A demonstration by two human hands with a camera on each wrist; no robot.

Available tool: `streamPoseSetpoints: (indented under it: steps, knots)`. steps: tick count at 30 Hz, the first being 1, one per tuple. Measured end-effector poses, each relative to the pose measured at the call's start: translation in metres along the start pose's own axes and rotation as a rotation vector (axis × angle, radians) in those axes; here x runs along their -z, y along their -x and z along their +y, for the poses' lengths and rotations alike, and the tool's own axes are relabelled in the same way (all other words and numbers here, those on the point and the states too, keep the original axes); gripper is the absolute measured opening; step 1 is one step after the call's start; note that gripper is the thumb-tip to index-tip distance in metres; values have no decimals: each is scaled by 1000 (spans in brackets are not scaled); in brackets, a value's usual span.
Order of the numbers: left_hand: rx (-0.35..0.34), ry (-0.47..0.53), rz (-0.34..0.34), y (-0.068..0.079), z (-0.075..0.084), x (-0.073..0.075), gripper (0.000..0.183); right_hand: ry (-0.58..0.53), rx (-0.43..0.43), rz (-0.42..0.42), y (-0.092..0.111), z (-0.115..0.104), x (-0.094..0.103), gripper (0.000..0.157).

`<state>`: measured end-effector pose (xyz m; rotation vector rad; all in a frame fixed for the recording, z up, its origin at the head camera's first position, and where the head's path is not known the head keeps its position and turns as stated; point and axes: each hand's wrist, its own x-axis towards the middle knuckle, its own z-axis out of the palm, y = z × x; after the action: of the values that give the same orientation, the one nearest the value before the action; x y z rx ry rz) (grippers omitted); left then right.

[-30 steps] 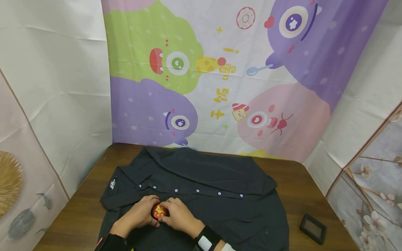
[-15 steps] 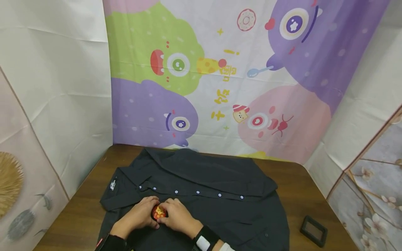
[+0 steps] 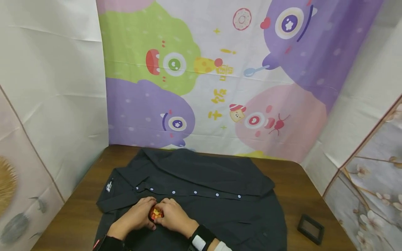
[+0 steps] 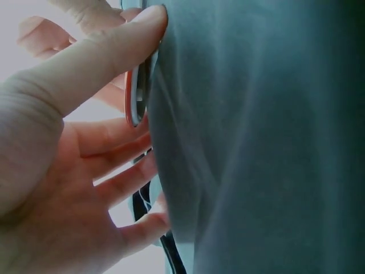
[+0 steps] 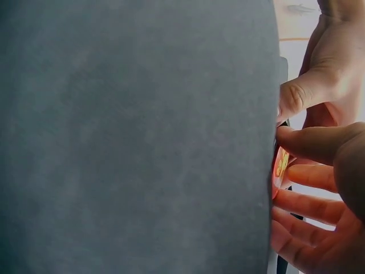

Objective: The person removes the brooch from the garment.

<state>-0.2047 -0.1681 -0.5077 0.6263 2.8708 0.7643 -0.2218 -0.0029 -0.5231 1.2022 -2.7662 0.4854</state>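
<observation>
A round red badge with a yellow design sits on a black button-up shirt spread over the table. From its left side my left hand holds it, thumb below and forefinger above, the other fingers against the cloth. Across from it my right hand pinches the badge between thumb and forefinger, partly covering its face. In the left wrist view the badge shows edge-on, red in front and silvery behind, tipped out from the cloth. The right wrist view shows its shiny front beside the right fingers.
A small black frame lies on the brown wooden table, right of the shirt. A row of white buttons runs above the hands. Behind the table hangs a cartoon-monster curtain, with white cloth at the sides.
The head view has shifted slightly, moving the scene a little to the left. My right hand has edged over the badge, hiding more of its face. Shirt and frame stay put.
</observation>
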Motion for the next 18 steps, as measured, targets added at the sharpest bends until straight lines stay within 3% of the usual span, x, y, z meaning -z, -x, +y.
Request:
streamPoseSetpoints:
  steps: [18]
  knots:
    - [16,-6,-30,0,2,2,66,-20,-15,-21,-2,-2,2,33]
